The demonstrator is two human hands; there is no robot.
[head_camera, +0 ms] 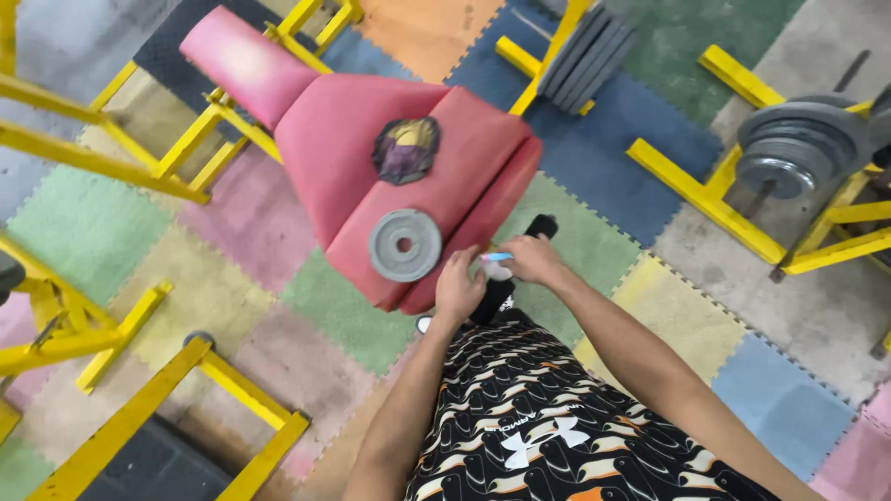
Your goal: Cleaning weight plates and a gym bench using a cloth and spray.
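Both my hands meet just below the red padded bench [334,158]. My left hand [458,286] and my right hand [531,260] together pinch a small white object with a light blue stick-like part [497,258] between the fingertips. What exactly it is stays unclear. A small grey weight plate [404,245] lies flat on the bench, just left of my left hand. A crumpled dark purple and yellow cloth [406,148] rests higher up on the same bench.
Yellow steel frames [139,167] stand at the left and bottom left. Stacked grey plates [800,139] hang on a yellow rack at the right, more plates [587,57] at the top. Coloured foam puzzle mats [232,297] cover the floor.
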